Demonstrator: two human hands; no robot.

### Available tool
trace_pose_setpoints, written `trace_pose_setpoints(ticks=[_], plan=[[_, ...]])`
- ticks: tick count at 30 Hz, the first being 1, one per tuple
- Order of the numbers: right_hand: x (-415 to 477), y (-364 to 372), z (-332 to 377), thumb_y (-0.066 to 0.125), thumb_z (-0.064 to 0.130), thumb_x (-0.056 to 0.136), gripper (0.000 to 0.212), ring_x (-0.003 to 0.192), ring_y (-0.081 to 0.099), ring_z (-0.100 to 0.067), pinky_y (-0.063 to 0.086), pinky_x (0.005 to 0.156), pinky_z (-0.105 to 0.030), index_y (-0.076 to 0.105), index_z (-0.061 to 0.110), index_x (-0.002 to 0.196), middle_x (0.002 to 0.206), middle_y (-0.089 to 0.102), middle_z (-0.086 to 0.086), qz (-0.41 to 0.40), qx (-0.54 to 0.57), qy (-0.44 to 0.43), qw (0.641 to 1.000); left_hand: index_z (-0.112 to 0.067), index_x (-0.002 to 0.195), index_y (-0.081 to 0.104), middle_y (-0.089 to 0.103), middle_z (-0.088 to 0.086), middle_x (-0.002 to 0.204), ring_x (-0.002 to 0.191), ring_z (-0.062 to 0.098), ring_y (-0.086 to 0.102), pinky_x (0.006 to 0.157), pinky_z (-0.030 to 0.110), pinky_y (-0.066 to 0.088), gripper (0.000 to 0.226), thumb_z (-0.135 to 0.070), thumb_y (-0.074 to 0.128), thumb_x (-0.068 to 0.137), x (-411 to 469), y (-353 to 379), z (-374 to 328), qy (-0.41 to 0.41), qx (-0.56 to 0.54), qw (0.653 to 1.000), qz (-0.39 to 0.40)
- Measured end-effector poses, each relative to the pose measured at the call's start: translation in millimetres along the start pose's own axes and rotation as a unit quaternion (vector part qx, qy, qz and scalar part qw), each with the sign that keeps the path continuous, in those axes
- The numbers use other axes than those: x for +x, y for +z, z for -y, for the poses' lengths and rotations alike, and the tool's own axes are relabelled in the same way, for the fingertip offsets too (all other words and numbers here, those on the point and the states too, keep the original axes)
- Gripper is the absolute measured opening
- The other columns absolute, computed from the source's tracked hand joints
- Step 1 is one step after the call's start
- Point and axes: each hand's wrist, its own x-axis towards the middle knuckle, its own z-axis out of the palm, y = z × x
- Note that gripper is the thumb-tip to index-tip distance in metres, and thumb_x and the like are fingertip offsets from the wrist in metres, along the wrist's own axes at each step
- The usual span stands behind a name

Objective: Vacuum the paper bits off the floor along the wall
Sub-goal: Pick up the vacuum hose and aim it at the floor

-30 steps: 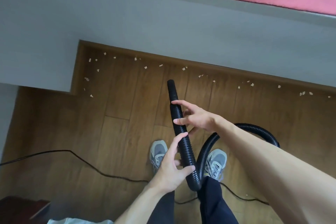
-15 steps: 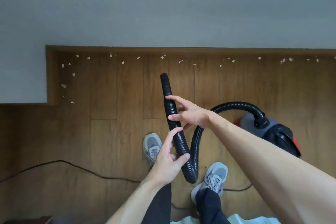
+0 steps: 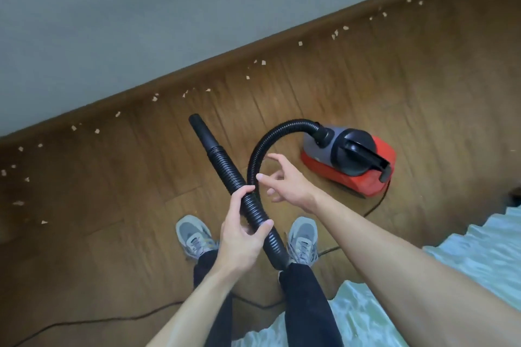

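My left hand (image 3: pixel 242 231) grips the black ribbed vacuum hose (image 3: pixel 225 166) partway along, with its smooth nozzle end (image 3: pixel 200 129) pointing up towards the wall. My right hand (image 3: pixel 284 180) hovers open just right of the hose, fingers spread, holding nothing. The hose loops round to a red and grey vacuum cleaner (image 3: pixel 349 160) on the floor at the right. Several small paper bits (image 3: pixel 263 62) lie scattered on the wooden floor along the brown skirting board (image 3: pixel 197 67).
A grey wall (image 3: pixel 141 8) fills the upper left. A black power cord (image 3: pixel 98 320) trails across the floor at the lower left. My two grey shoes (image 3: pixel 194 236) stand below the hose. Pale blue bedding (image 3: pixel 479 251) lies at the lower right.
My right hand has let go of the hose and opened beside it. The view has swung right, bringing the whole vacuum cleaner into sight. My left hand keeps its grip.
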Motion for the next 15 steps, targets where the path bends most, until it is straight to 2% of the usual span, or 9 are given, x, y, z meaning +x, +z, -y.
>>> trace_pose_setpoints(ticks=[4, 8, 10, 12, 15], plan=[[-23, -58, -59, 0.066, 0.037, 0.091, 0.067, 0.082, 0.063, -0.02, 0.057, 0.083, -0.045, 0.031, 0.024, 0.147, 0.095, 0.061, -0.009, -0.087, 0.01, 0.04, 0.995, -0.04, 0.131, 0.043, 0.057, -0.001, 0.101, 0.092, 0.026, 0.062, 0.087, 0.049, 0.056, 0.064, -0.007, 0.071, 0.085, 6, 56, -2, 0.007, 0.055, 0.998, -0.014], [-40, -109, -119, 0.066, 0.043, 0.09, 0.067, 0.091, 0.065, -0.019, 0.054, 0.088, -0.04, 0.034, 0.021, 0.145, 0.1, 0.066, -0.005, -0.15, -0.006, 0.077, 0.986, -0.039, 0.129, 0.044, 0.051, -0.001, 0.087, 0.082, 0.027, 0.064, 0.083, 0.052, 0.058, 0.061, -0.007, 0.071, 0.085, 11, 113, 1, -0.011, 0.05, 0.999, -0.016], [-45, -131, -143, 0.066, 0.045, 0.089, 0.069, 0.102, 0.061, -0.019, 0.05, 0.094, -0.038, 0.035, 0.02, 0.146, 0.11, 0.063, -0.003, -0.173, -0.012, 0.092, 0.981, -0.039, 0.125, 0.046, 0.049, -0.007, 0.083, 0.075, 0.02, 0.063, 0.081, 0.049, 0.058, 0.058, -0.004, 0.071, 0.085, 14, 140, 5, -0.019, 0.05, 0.998, -0.021], [-46, -150, -164, 0.066, 0.045, 0.089, 0.072, 0.113, 0.056, -0.021, 0.047, 0.098, -0.037, 0.034, 0.019, 0.148, 0.125, 0.057, -0.006, -0.191, -0.009, 0.106, 0.976, -0.04, 0.123, 0.047, 0.049, -0.012, 0.077, 0.074, 0.028, 0.063, 0.08, 0.051, 0.058, 0.058, -0.005, 0.071, 0.084, 18, 166, 10, -0.025, 0.053, 0.998, -0.029], [-39, -173, -189, 0.067, 0.043, 0.089, 0.077, 0.13, 0.048, -0.025, 0.043, 0.107, -0.041, 0.03, 0.015, 0.15, 0.144, 0.047, -0.012, -0.214, 0.012, 0.115, 0.97, -0.043, 0.12, 0.046, 0.051, -0.003, 0.077, 0.08, 0.028, 0.061, 0.088, 0.05, 0.054, 0.057, -0.008, 0.071, 0.084, 27, 198, 21, -0.026, 0.076, 0.996, -0.044]])
